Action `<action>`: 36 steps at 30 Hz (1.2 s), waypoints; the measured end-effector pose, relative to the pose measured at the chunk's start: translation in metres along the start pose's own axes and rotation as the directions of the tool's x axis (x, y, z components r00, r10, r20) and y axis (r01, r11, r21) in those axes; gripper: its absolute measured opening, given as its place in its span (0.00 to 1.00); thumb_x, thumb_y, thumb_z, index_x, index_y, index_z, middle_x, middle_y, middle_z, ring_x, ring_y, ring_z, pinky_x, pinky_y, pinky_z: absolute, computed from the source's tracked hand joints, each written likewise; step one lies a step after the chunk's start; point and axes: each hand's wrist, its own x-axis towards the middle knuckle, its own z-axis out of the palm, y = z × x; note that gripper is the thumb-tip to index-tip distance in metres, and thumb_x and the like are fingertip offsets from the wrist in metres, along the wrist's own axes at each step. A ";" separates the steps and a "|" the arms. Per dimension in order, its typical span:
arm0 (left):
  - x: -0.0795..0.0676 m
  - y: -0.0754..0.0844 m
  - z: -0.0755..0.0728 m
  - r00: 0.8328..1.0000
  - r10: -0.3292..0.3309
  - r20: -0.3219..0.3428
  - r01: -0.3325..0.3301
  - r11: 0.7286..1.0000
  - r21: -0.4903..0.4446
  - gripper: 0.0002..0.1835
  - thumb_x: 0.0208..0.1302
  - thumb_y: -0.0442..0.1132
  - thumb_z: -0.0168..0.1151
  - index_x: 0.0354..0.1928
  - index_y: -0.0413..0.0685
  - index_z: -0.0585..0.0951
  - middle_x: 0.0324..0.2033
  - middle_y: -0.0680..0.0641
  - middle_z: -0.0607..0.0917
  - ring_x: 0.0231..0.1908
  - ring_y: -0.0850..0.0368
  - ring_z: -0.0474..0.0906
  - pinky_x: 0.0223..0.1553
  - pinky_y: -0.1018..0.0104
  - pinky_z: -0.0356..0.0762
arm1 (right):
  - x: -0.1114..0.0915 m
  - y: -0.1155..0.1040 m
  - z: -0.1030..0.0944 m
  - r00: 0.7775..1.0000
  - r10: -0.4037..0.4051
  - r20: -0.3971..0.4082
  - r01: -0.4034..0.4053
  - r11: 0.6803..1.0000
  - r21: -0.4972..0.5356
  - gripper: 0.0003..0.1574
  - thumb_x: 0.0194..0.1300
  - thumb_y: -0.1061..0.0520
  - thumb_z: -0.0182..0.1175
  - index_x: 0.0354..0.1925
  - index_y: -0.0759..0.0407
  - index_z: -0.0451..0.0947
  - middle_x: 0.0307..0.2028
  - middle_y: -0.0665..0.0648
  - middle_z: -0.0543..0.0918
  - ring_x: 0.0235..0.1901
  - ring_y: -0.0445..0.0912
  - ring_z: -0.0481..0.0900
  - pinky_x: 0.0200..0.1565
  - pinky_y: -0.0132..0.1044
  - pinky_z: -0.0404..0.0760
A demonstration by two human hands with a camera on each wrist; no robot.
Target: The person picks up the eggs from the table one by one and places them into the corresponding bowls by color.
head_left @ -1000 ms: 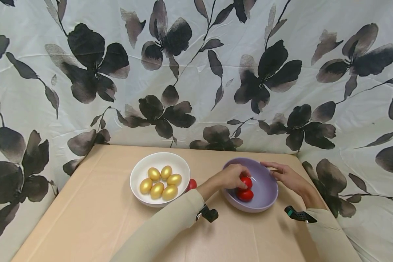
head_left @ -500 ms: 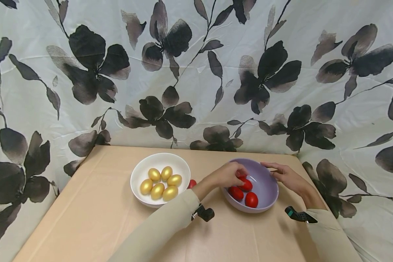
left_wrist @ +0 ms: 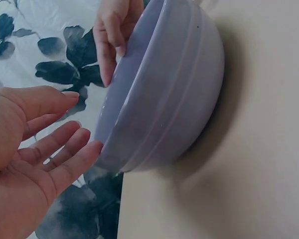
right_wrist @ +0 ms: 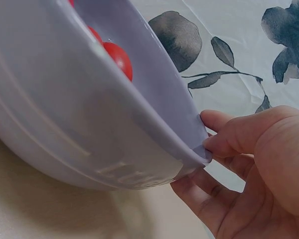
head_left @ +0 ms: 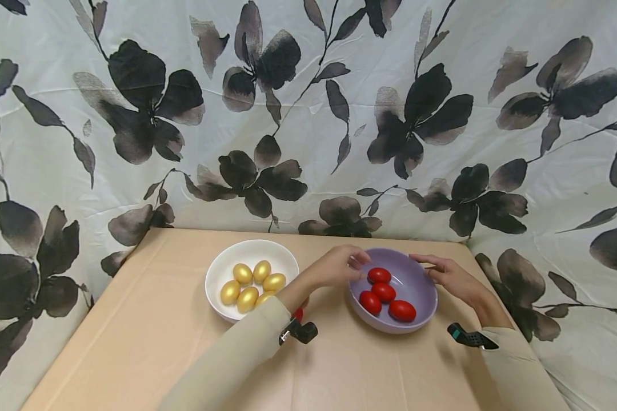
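Note:
In the head view the purple bowl (head_left: 421, 302) holds several glossy red eggs (head_left: 384, 291). My left hand (head_left: 339, 266) is at the bowl's left rim with fingers spread and nothing in them; the left wrist view has its fingertips (left_wrist: 93, 148) right by the rim, and whether they touch cannot be told. At the opposite side, my right hand (head_left: 448, 278) pinches the rim, thumb above and fingers beneath, as the right wrist view shows. Another red piece (head_left: 298, 314), mostly hidden behind my left wrist, lies beside the white bowl (head_left: 215, 274).
Several gold eggs (head_left: 247, 299) lie in the white bowl, partly covered by my left sleeve. Both bowls stand on a tan-covered table (head_left: 133, 331). A floral cloth (head_left: 334, 148) hangs behind the table and along its sides.
My left hand has let go of a red egg in the purple bowl and moved left to its rim. The eggs there have spread apart. The right hand stays put.

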 end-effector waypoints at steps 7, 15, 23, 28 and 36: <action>-0.014 -0.003 -0.011 0.999 -0.026 -0.039 0.025 0.999 -0.039 0.19 0.64 0.31 0.67 0.58 0.43 0.82 0.57 0.41 0.83 0.57 0.47 0.81 0.50 0.68 0.84 | 0.001 -0.001 0.000 1.000 -0.006 -0.007 0.006 1.000 -0.024 0.31 0.76 0.64 0.48 0.74 0.52 0.68 0.72 0.64 0.68 0.71 0.67 0.64 0.65 0.63 0.72; -0.029 -0.008 -0.011 0.997 -0.045 -0.070 0.040 0.997 -0.068 0.20 0.63 0.31 0.68 0.57 0.40 0.81 0.56 0.42 0.81 0.56 0.46 0.82 0.52 0.67 0.82 | 0.002 0.000 0.001 1.000 -0.007 -0.012 0.007 1.000 -0.027 0.31 0.75 0.66 0.47 0.73 0.51 0.69 0.72 0.64 0.69 0.70 0.67 0.64 0.65 0.63 0.71; -0.048 -0.011 -0.007 0.993 -0.074 -0.094 0.066 0.994 -0.086 0.22 0.64 0.32 0.65 0.60 0.41 0.81 0.56 0.45 0.81 0.55 0.50 0.81 0.54 0.65 0.81 | 0.001 0.001 0.002 1.000 -0.007 -0.014 0.006 1.000 -0.018 0.32 0.75 0.67 0.46 0.73 0.52 0.70 0.72 0.64 0.69 0.69 0.67 0.66 0.65 0.61 0.73; -0.062 -0.012 -0.004 0.993 -0.074 -0.096 0.064 0.993 -0.102 0.22 0.63 0.32 0.66 0.60 0.42 0.81 0.56 0.46 0.81 0.55 0.50 0.81 0.54 0.65 0.82 | 0.001 0.001 0.002 1.000 -0.011 -0.011 0.011 1.000 -0.019 0.32 0.75 0.66 0.47 0.73 0.52 0.69 0.72 0.64 0.69 0.69 0.67 0.67 0.64 0.62 0.73; -0.082 -0.013 0.003 0.988 -0.100 -0.117 0.087 0.990 -0.111 0.22 0.64 0.34 0.67 0.60 0.44 0.81 0.57 0.47 0.80 0.59 0.46 0.78 0.61 0.49 0.78 | 0.000 0.000 0.001 1.000 -0.016 -0.013 0.015 0.999 -0.032 0.32 0.75 0.66 0.46 0.73 0.52 0.69 0.72 0.63 0.69 0.68 0.66 0.68 0.63 0.50 0.77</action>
